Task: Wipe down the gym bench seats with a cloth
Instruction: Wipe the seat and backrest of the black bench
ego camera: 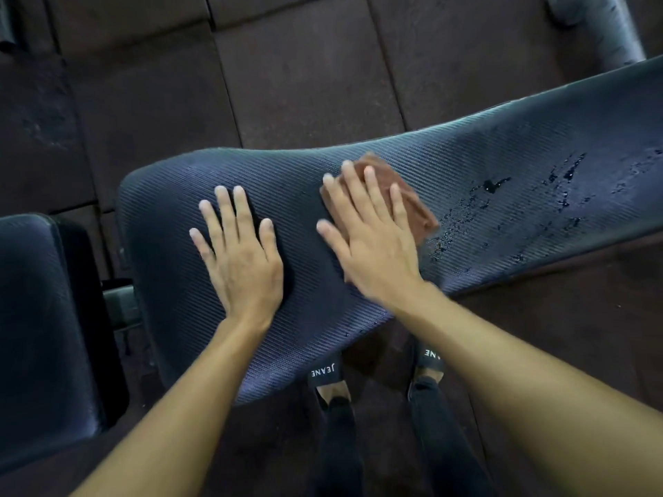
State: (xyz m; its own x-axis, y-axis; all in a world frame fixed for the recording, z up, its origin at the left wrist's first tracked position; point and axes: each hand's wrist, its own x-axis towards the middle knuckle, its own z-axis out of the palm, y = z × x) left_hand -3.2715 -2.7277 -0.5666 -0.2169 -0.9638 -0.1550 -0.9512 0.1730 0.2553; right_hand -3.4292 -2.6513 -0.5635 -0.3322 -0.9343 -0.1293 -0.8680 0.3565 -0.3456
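Note:
A long dark blue ribbed bench pad (484, 163) runs from the lower middle up to the right edge. My left hand (240, 252) lies flat on its wider near end, fingers spread, holding nothing. My right hand (369, 231) presses flat on a folded brown cloth (412, 202) near the pad's middle; the cloth's right edge shows past my fingers. Dark wet streaks and droplets (495, 184) cover the pad to the right of the cloth.
A second dark padded seat (32, 317) stands at the left, with a metal frame part (118, 299) in the gap between the pads. Dark rubber floor tiles (305, 84) lie all around. A black cylindrical roller (592, 26) is at the top right. My feet in slides (324, 374) stand under the bench.

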